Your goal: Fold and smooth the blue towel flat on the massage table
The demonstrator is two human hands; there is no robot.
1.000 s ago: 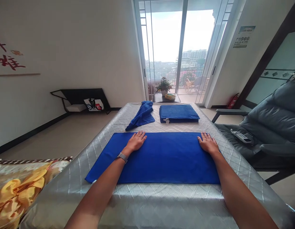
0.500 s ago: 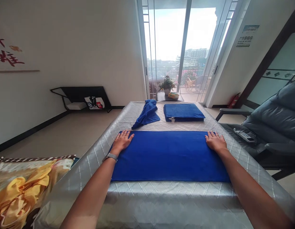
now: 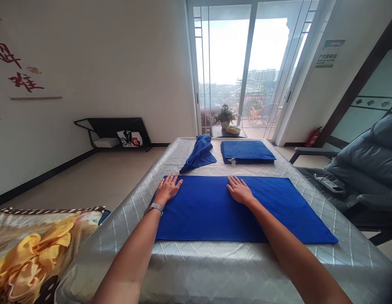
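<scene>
A blue towel [image 3: 202,215] lies spread flat across the silver quilted table cover [image 3: 215,266]. On its far left corner rests my left hand [image 3: 168,188], palm down with the fingers stretched out. My right hand [image 3: 240,190] lies flat near the middle of the towel's far edge, fingers extended and holding nothing. Beyond the towel, a crumpled blue cloth [image 3: 199,154] sits on the left. To its right is a neat stack of folded blue towels [image 3: 248,151] with a white tag showing at the front.
A grey armchair [image 3: 367,164] with a white power strip [image 3: 329,183] on its seat stands at right. Yellow cloth [image 3: 40,249] lies on a patterned cover at lower left. Past the table are a potted plant [image 3: 225,116], a tissue pack [image 3: 233,129] and a sliding glass door [image 3: 253,55].
My right hand has moved left along the towel's far edge, from its right corner to near the middle. My left hand stays at the left corner. The view has shifted slightly.
</scene>
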